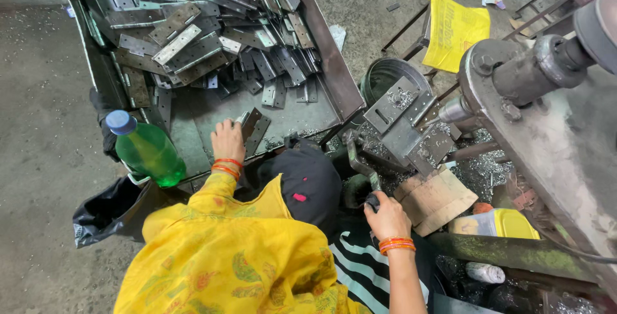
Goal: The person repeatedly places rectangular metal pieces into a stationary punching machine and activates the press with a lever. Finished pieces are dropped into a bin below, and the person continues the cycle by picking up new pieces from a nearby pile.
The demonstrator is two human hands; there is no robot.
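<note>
Head view, only view: the person is sitting on the floor between a big metal tray (326,50) heaped with flat steel hinge plates (193,37) and a drilling machine (546,95). The left hand (228,140) is reaching into the tray, fingers curling around one hinge plate (254,129) lying apart from the heap near the front edge; the grasp looks partly closed, not yet lifted. The right hand (385,216) is clenching the black knob of the machine lever (360,163), fist fully shut. The fixture (405,121) on the machine is sitting amid metal shavings, and whether a plate is clamped in it is hard to tell. Judged step: fetching the next blank while the lever is being held. The next move likely calls for lifting the plate clear and carrying it across to the fixture, seating it square. A green bottle (146,150) is standing just left of the left hand, and a yellow bag (453,28) is lying beyond.
</note>
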